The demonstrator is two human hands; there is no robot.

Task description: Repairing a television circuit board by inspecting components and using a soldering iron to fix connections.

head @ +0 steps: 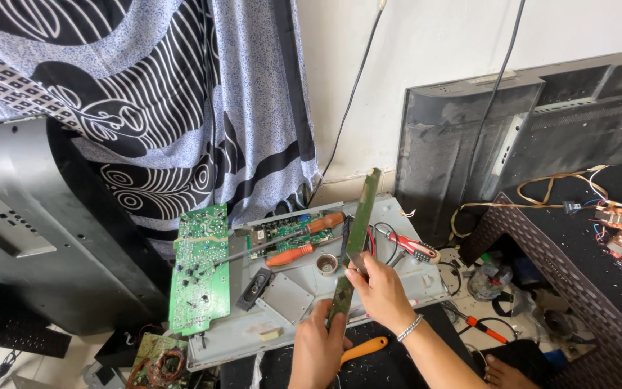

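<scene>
Item: narrow green circuit strip (355,241), held upright over the grey metal chassis (397,216). Left hand (318,349) was closed around its lower end; right hand (381,292) pinched its middle edge. Nearby: green circuit board (199,270), orange-handled screwdrivers (289,255). Handling note: a steady edge-only grip looked best, fingers off the components.

Grey metal chassis (397,209) under orange-handled screwdrivers (291,255).

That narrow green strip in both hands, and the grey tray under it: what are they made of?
Narrow green strip: looks like rigid circuit-board laminate, matte green; it stays straight held upright by left hand and right hand. Grey tray: probably painted sheet metal, flat with folded edges.
</scene>
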